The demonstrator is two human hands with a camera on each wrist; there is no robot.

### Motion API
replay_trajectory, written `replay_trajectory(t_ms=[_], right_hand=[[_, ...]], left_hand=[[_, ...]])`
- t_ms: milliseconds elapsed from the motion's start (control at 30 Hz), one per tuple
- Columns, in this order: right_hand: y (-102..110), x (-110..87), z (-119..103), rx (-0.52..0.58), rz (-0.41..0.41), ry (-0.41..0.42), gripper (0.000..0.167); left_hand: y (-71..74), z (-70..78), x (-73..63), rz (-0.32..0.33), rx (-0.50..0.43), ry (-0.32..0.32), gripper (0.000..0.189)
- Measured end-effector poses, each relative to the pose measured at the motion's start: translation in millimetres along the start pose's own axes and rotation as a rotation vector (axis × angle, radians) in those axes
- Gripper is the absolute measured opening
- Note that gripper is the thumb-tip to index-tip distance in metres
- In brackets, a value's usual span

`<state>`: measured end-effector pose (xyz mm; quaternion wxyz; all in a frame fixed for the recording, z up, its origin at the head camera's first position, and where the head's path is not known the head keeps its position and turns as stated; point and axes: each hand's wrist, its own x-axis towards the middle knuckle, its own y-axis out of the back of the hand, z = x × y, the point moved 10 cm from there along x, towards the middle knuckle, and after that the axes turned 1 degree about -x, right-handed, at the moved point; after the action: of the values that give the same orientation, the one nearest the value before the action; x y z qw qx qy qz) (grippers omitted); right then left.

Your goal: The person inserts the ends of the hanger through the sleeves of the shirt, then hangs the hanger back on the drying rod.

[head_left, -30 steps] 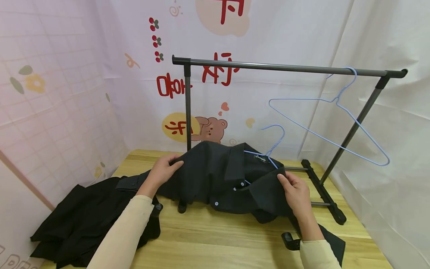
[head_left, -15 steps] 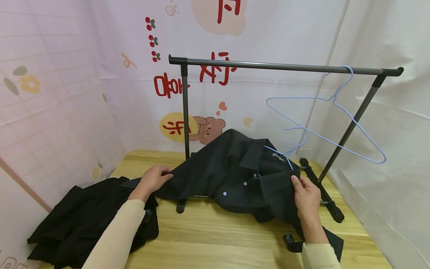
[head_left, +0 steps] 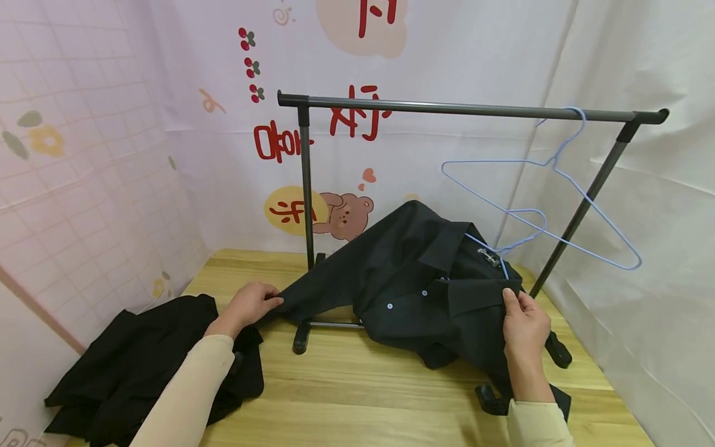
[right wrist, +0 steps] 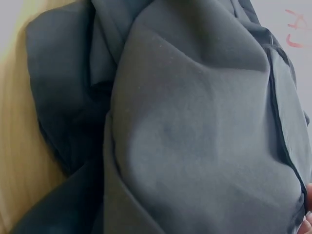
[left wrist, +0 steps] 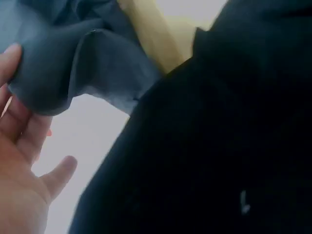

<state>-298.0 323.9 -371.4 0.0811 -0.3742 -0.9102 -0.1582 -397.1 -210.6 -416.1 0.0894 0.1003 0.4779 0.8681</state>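
A black button-up shirt [head_left: 385,267] stretches between both hands, its collar spread around a blue wire hanger [head_left: 505,248] whose hook sticks out of the neck opening. My left hand [head_left: 246,307] pinches the sleeve; the left wrist view shows the thumb over the cuff cloth [left wrist: 48,63], other fingers behind it and one finger apart. At the shirt's right side, my right hand [head_left: 525,326] grips the cloth beside the collar, thumb in front. Shirt fabric [right wrist: 195,112] fills most of the right wrist view, with fingertips just at its right edge.
A dark metal clothes rack [head_left: 475,110] stands behind the shirt, with a second blue wire hanger [head_left: 542,217] on its rail. Black folded clothes [head_left: 139,366] lie at the left of the wooden table [head_left: 346,410]. Printed white cloth walls [head_left: 475,49] surround it.
The shirt and its hanger have shifted right with my right hand. My left hand has slid left and down along the sleeve, which is now drawn out longer.
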Motion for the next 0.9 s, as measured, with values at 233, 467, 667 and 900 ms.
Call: replay_trajectory(t_ms=[233, 467, 667, 900], right_hand=[[4, 3.2, 8, 0.009, 0.026, -0.012, 0.038], [9, 5.6, 16, 0.023, 0.062, -0.057, 0.04], [14, 8.0, 16, 0.016, 0.085, -0.042, 0.041], [17, 6.2, 22, -0.017, 0.09, -0.062, 0.04]], left_hand=[[23.7, -5.3, -1.0, 0.128, -0.298, 0.103, 0.037], [9.6, 3.1, 1.2, -0.057, -0.127, 0.042, 0.014], [8.0, -24.6, -6.3, -0.093, 0.161, 0.144, 0.015], [50.0, -40.3, -15.8, 0.233, 0.076, 0.29, 0.028]])
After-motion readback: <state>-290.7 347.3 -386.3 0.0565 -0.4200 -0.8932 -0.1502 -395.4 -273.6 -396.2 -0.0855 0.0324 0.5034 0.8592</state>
